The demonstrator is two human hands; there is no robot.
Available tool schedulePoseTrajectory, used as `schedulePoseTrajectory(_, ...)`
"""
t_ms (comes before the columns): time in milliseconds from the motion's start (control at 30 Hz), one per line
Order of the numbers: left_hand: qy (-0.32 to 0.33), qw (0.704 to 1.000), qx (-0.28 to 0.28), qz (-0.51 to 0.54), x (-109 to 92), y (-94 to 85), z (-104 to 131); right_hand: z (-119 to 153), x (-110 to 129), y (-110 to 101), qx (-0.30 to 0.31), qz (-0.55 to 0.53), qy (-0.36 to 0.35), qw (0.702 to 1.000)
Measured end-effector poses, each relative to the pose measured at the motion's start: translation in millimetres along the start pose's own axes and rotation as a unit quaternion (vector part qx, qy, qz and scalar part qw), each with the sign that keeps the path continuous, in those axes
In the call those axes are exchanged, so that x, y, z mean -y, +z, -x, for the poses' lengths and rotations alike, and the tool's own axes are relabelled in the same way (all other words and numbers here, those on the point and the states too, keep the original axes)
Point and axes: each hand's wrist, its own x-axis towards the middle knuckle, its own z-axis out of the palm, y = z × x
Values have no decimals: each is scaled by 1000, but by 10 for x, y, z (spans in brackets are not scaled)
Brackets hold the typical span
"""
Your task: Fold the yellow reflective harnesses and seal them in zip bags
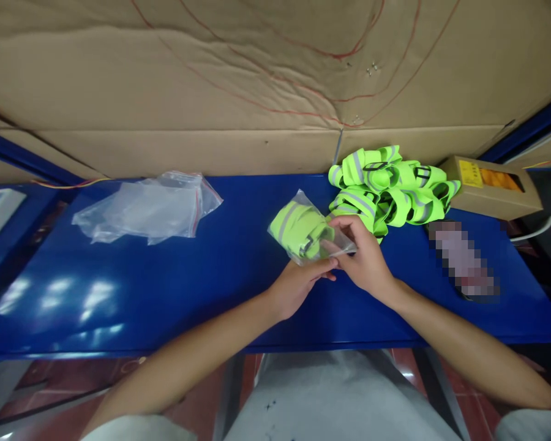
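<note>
A clear plastic zip bag (319, 248) is held between my two hands over the middle of the blue table. Inside it sits a rolled neon-green reflective strap (288, 222) with a grey stripe and a black buckle. My left hand (296, 286) grips the bag's near edge, thumb pointing right. My right hand (365, 260) pinches the bag's open-looking right end, its thumb and fingers closed on the plastic. Just behind my right hand lies a heap of loose neon-green reflective straps (397, 199) with black buckles.
Flat clear bags (151, 208) lie stacked at the back left of the blue table (202, 300). At the back right stands a cardboard box (498, 190) with orange contents. A blurred-out oblong object (464, 260) lies before it. Cardboard sheeting (220, 79) walls the back.
</note>
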Motion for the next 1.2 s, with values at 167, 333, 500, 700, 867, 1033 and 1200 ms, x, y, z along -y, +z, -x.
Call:
schedulePoseTrajectory(167,-64,996,44,36,-114,-31,6,-37,15,-91,47,-14,32,998)
schedulePoseTrajectory(333,-50,998,35,33,-65,-34,8,-23,42,-40,66,-36,88,993)
schedulePoseTrajectory(500,-57,996,61,0,3,-11,24,40,106,74,10,86,133,987)
schedulePoseTrajectory(700,-86,988,85,-95,-240,-66,36,-34,88,-148,58,29,6,998)
schedulePoseTrajectory(867,-142,949,210,-185,-633,-196,50,-82,181,-413,137,96,-207,964)
schedulePoseTrajectory(1033,-153,892,338,-257,-1049,-317,190,-26,325,-460,109,30,-220,969)
schedulePoseTrajectory(1200,231,909,144,-316,-1207,-391,298,3,355,-397,28,-90,-102,990)
